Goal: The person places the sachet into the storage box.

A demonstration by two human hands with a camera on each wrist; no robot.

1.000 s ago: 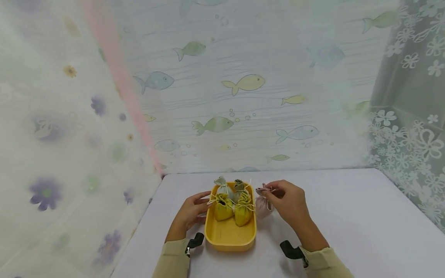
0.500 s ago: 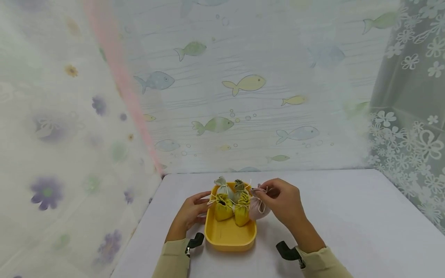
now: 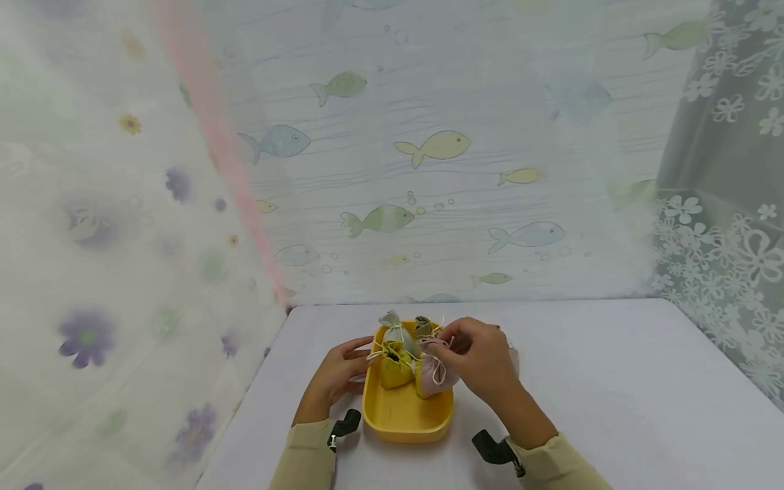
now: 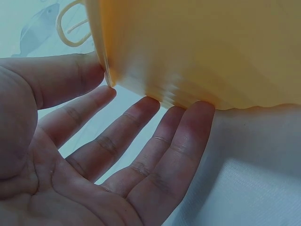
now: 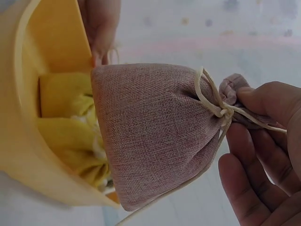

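My right hand (image 3: 484, 357) pinches the gathered neck of a dusty-pink drawstring pouch (image 5: 155, 132), its cream cord tied in a bow. In the head view this pouch overlaps the right side of a yellow plastic tray (image 3: 404, 418). Inside the tray, a yellow drawstring pouch (image 3: 395, 371) shows at the left, and another, mostly covered by the pink one, at the right. Behind them stand a pale grey pouch (image 3: 397, 333) and an olive one (image 3: 423, 325). My left hand (image 3: 339, 371) touches the tray's left side with extended fingertips (image 4: 200, 113), thumb at the rim.
Another pinkish pouch (image 3: 514, 359) shows partly behind my right hand on the white-covered table (image 3: 612, 395). A fish-print curtain (image 3: 453, 204) hangs behind the table, and a flower-print one (image 3: 122, 272) at the left.
My right hand has lifted the pink pouch from beside the tray and carried it left over the right side. A second pinkish pouch has come into sight. The left hand stays put.
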